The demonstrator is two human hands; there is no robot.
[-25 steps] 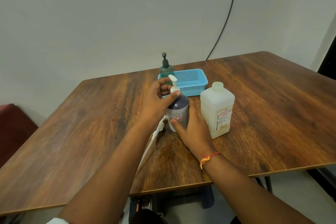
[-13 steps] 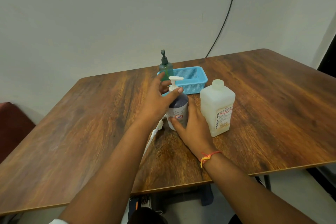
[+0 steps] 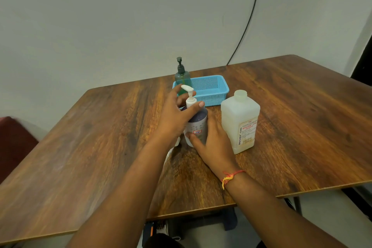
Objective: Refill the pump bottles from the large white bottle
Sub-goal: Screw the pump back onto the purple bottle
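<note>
On the wooden table (image 3: 100, 147) a small pump bottle (image 3: 198, 127) with a purple top and pale body stands upright near the middle, held by both hands. The left hand (image 3: 174, 116) reaches over from the left and grasps the white pump top (image 3: 189, 96) at its collar, thumb on the near side and fingers curled behind. The right hand (image 3: 214, 144), with a thread band (image 3: 231, 177) at the wrist, wraps round the lower body, thumb across the front. The large white bottle (image 3: 240, 123) stands upright just to the right, label toward the person. Behind sits a blue basket (image 3: 211, 90), with a green pump bottle (image 3: 182, 77) at its left end; whether that bottle stands inside cannot be told.
</note>
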